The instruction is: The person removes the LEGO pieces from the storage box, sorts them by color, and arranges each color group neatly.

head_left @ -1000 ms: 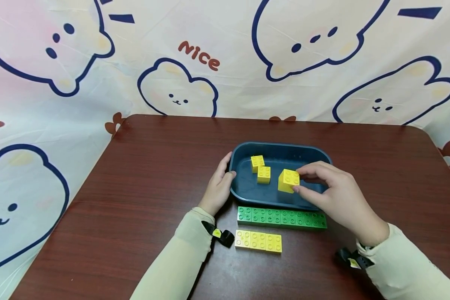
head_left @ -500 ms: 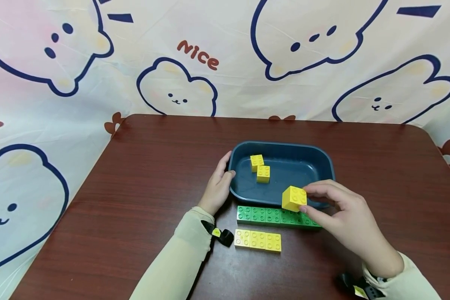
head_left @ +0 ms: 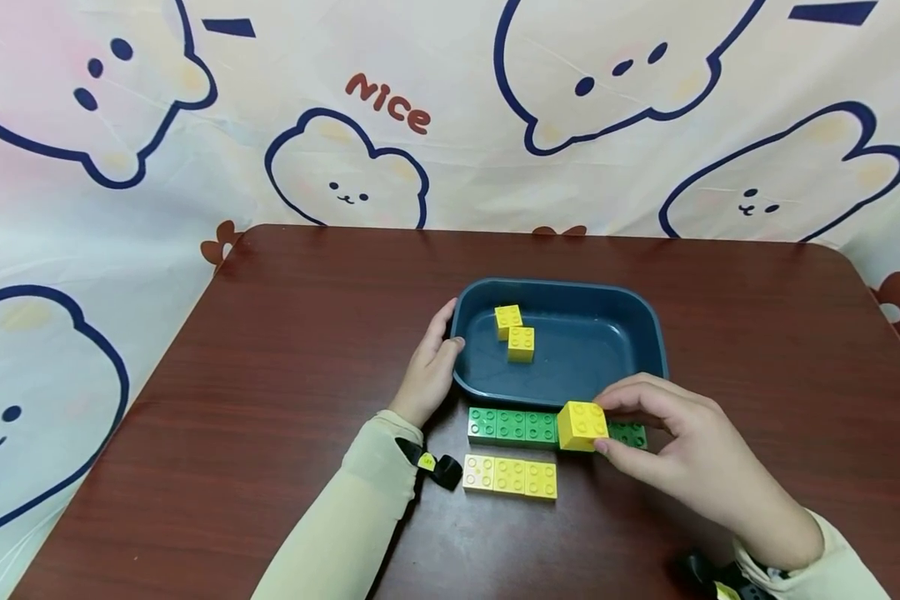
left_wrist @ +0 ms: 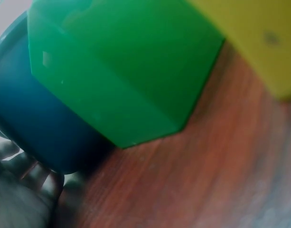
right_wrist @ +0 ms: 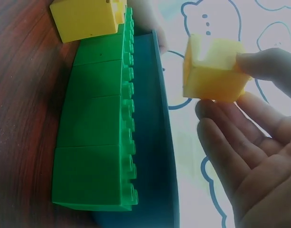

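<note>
My right hand [head_left: 701, 454] pinches a yellow toy building brick [head_left: 582, 427] between thumb and fingers, above the green brick row [head_left: 510, 425]. In the right wrist view this brick [right_wrist: 214, 71] is apart from the green row [right_wrist: 88, 118]. At the left end of the blue tray [head_left: 622, 387], my left hand [head_left: 426, 375] holds the side, thumb at the rim and fingers along the outer wall. Two small yellow bricks [head_left: 521, 344] lie in the tray's left part. A joined yellow brick row [head_left: 510, 477] lies in front of the green row.
The dark brown wooden table [head_left: 307, 333] reaches back to a patterned cloth [head_left: 465, 183]. Black wrist cameras [head_left: 444, 472] are strapped on both wrists. The green row lies close along the tray's front side.
My right hand has carried the yellow brick out from over the tray, toward me, to above the green row. My left hand stays at the tray; the view has shifted slightly.
</note>
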A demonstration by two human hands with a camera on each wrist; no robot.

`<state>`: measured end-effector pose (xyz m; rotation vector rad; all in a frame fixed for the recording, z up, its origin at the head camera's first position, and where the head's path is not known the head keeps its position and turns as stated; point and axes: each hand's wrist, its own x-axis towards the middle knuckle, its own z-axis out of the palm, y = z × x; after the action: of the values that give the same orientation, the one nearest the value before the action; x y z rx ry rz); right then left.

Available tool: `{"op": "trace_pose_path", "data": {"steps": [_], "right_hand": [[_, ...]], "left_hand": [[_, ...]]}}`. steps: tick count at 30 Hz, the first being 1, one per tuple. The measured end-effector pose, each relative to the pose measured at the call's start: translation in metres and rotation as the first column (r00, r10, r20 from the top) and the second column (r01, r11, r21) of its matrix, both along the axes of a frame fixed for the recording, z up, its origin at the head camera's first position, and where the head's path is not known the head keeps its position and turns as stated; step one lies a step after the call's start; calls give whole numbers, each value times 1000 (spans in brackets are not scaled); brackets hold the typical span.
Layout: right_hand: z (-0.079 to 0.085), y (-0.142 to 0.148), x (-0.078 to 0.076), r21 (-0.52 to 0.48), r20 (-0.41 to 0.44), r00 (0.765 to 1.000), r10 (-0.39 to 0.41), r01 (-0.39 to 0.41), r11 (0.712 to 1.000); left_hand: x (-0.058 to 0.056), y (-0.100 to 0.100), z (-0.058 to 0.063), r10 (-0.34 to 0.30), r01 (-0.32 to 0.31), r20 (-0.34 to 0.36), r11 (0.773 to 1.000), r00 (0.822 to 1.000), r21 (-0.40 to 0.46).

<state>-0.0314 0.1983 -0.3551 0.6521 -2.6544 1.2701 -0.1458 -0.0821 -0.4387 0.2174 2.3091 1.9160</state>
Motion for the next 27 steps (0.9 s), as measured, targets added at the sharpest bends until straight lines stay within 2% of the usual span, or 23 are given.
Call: {"op": "trace_pose_path", "data": {"steps": [10, 18, 27], "right_hand": [[1, -1, 0, 62, -50, 998, 30, -27, 998], [1, 1, 4, 81, 43, 994, 99, -102, 992], [0, 3, 4, 117, 53, 987, 154, -159, 980]], "left_hand": [[-1, -1, -1, 11, -11, -9, 1000, 1000, -9], [-1, 1, -2, 9, -9, -6, 1000, 1000, -4], [-1, 0, -2, 6, -6, -17, 1000, 1000, -10]]}}
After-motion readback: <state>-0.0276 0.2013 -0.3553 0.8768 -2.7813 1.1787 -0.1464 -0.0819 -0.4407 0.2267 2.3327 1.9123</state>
